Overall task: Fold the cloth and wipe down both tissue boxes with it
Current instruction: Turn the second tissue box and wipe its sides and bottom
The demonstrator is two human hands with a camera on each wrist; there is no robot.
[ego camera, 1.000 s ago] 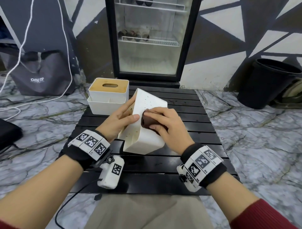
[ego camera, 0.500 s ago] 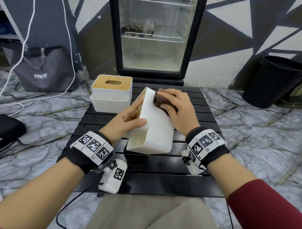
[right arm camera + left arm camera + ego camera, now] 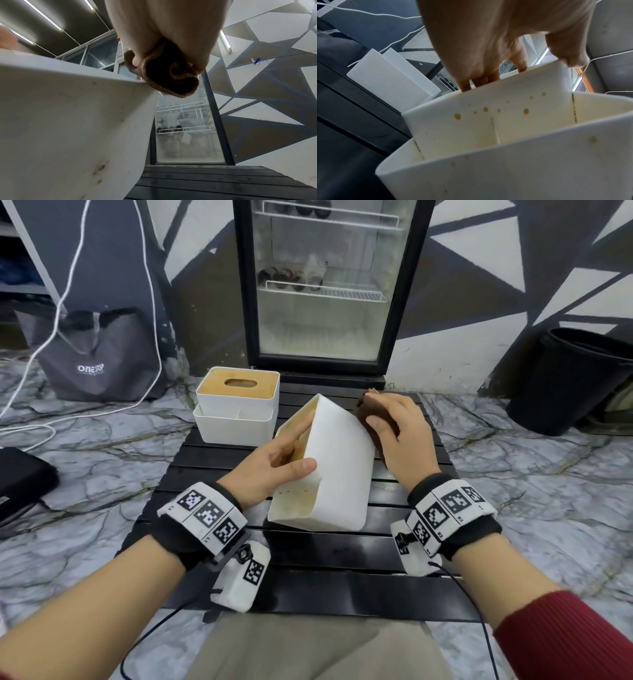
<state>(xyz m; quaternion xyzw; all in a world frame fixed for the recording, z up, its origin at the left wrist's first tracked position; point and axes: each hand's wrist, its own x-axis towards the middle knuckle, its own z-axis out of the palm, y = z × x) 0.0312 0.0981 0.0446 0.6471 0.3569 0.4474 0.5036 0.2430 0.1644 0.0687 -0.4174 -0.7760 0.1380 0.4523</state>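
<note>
A white tissue box is tipped on the black slatted table, its bamboo top turned left. My left hand grips it, fingers on the top face and thumb over the near edge; the left wrist view shows brown spots inside its front tray. My right hand holds a folded brown cloth at the box's far right edge. In the right wrist view the cloth bulges from under my palm, against the box's upper corner. A second white box with a bamboo lid stands upright at the table's back left.
A glass-door fridge stands right behind the table. A black bin is on the floor at the right, a grey bag and white cables at the left. Marble floor surrounds the table.
My right hand has slid the cloth from the middle of the tipped box's upturned face to its far right edge. The left hand keeps its hold and the box has turned slightly.
</note>
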